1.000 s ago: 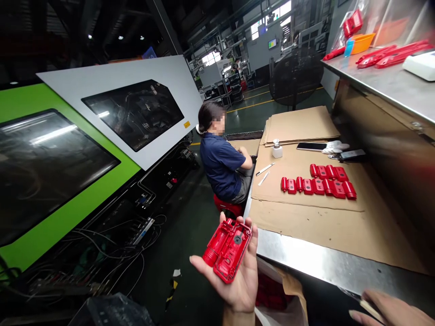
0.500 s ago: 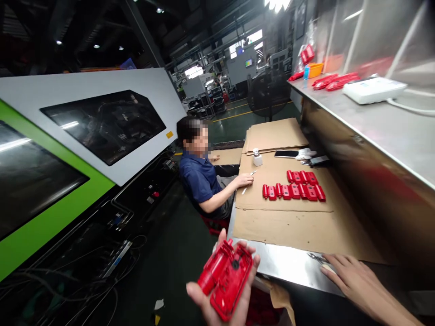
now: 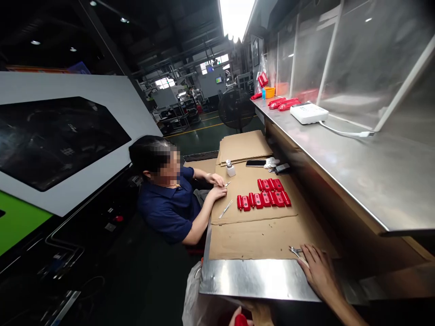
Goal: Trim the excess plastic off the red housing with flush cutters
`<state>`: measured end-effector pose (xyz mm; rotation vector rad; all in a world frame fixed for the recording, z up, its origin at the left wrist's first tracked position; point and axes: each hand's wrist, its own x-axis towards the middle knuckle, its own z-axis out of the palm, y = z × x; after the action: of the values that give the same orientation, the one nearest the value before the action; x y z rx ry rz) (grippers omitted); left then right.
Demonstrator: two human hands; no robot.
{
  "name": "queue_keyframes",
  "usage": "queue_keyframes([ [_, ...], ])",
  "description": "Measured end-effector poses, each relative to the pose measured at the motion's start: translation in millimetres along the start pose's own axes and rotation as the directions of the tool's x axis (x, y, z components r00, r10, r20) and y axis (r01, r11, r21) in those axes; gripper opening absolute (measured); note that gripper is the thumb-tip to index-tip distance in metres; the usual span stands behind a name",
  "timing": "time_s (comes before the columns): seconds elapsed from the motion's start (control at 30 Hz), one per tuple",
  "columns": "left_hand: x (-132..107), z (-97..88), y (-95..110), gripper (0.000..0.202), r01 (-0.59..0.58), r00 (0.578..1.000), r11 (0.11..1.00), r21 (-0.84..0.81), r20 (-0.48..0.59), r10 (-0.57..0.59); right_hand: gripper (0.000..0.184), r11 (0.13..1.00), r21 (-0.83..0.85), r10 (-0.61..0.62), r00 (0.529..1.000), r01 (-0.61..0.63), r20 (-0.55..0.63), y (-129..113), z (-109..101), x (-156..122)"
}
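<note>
At the bottom edge, partly cut off, my left hand [image 3: 234,316] has its fingers around a red plastic part [image 3: 241,319], of which only an end shows. My right hand [image 3: 317,271] lies on the near right part of the table with nippers [image 3: 297,251] under its thumb and fingers. The nippers' metal jaws point left over the cardboard [image 3: 251,240]; their handles are mostly covered. Farther along the cardboard, several red plastic parts [image 3: 263,199] lie in two rows, a longer one in front and a shorter one behind.
A co-worker [image 3: 166,199] sits at the table's left side, a small blade-like tool in the hands. Nearby lie tweezers [image 3: 225,209], a white bottle [image 3: 230,169] and a phone [image 3: 255,163]. A metal shelf [image 3: 367,172] overhangs the right; a plastic bag [image 3: 192,292] hangs by the metal edge.
My left hand with the red part has dropped to the bottom edge. The view has turned right. The co-worker's hands have come together, and tweezers now lie apart from them on the cardboard.
</note>
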<state>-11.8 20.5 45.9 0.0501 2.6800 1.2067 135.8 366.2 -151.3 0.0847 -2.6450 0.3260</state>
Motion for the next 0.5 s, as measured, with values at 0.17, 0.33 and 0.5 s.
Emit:
queue_keyframes([
  [0.17, 75, -18.8, 13, 0.076, 0.068, 0.998, 0.994, -0.081, 0.021, -0.067, 0.048, 1.000, -0.030, 0.003, 1.000, -0.003, -0.017, -5, 1, 1],
  [0.33, 130, -24.1, 41, 0.069, 0.115, 0.993, 0.967, -0.227, 0.007, -0.117, 0.045, 0.998, -0.055, 0.011, 1.000, -0.011, -0.004, -6, -2, 2],
  [0.5, 188, -17.1, 76, 0.045, 0.134, 0.990, 0.921, -0.367, 0.007, -0.141, 0.044, 0.998, -0.064, 0.008, 1.000, -0.007, 0.011, -9, -8, 4],
])
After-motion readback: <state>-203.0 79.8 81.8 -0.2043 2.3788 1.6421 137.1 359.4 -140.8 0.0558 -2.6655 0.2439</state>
